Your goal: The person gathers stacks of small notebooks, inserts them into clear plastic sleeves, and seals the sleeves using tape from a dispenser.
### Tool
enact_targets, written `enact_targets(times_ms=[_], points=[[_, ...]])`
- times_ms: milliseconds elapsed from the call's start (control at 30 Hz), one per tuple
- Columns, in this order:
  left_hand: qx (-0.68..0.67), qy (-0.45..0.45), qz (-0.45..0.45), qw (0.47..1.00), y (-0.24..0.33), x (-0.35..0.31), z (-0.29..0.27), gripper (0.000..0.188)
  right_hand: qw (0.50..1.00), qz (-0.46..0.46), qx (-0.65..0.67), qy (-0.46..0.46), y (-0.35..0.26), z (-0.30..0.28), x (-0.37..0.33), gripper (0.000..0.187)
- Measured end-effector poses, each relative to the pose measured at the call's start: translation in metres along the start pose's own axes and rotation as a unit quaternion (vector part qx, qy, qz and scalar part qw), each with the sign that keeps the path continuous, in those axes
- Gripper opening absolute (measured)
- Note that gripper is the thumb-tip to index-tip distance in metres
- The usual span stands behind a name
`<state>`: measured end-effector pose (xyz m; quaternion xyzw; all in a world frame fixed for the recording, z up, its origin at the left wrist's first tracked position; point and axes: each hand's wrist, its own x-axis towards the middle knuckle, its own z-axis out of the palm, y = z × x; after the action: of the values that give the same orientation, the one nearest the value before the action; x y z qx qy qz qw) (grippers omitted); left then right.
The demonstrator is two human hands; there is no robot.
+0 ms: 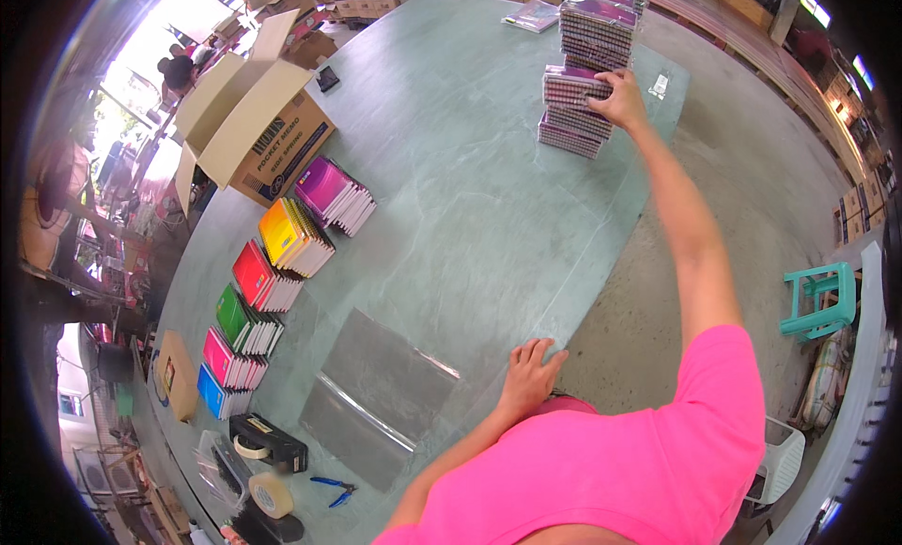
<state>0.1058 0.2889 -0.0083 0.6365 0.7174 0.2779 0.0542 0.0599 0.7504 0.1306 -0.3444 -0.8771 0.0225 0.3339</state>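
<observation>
My right hand (620, 101) reaches to the far right of the table, its fingers and thumb closed on the edge of a plastic-wrapped pack of spiral notebooks (571, 86) with a purple cover. That pack lies on top of a lower stack of wrapped notebooks (573, 132). Just behind rises a taller stack of similar packs (598, 33). My left hand (532, 378) rests at the near table edge, fingers spread and holding nothing. Left of it, clear plastic sheets or bags (390, 376) lie flat on the green table (451, 216).
Along the left run piles of purple (334, 195), yellow (293, 237), red (265, 277), green (247, 321), pink and blue notebooks. An opened carton (282, 150) stands behind them. A tape dispenser (269, 442), tape roll (272, 495) and blue-handled pliers (335, 490) lie near left. A green stool (817, 301) stands right.
</observation>
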Motion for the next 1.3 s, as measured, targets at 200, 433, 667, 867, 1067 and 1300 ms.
enact_targets(times_ms=[200,433,667,867,1067,1300], points=[[-0.013,0.014,0.011,1.0,0.001,0.0,-0.002,0.031,0.988,-0.007,0.02,-0.154,0.006,0.008,0.008,0.09],[-0.064,0.015,0.005,0.998,-0.008,-0.006,-0.001,0.034,0.999,-0.02,0.044,-0.002,-0.009,-0.002,-0.007,0.091],[-0.294,-0.056,-0.116,0.947,-0.034,0.01,-0.023,0.03,0.974,0.062,0.209,-0.065,0.024,-0.013,-0.024,0.098],[-0.49,-0.115,-0.311,0.806,-0.059,0.035,-0.025,0.023,0.773,0.343,0.512,-0.149,0.027,-0.019,-0.006,0.068],[-0.453,-0.115,-0.245,0.849,-0.08,0.121,-0.037,0.024,0.647,0.379,0.647,-0.14,0.015,-0.038,-0.012,0.05],[-0.419,0.113,-0.157,0.887,-0.073,0.242,-0.089,0.046,0.352,0.335,0.836,-0.255,-0.03,-0.041,-0.11,0.066]])
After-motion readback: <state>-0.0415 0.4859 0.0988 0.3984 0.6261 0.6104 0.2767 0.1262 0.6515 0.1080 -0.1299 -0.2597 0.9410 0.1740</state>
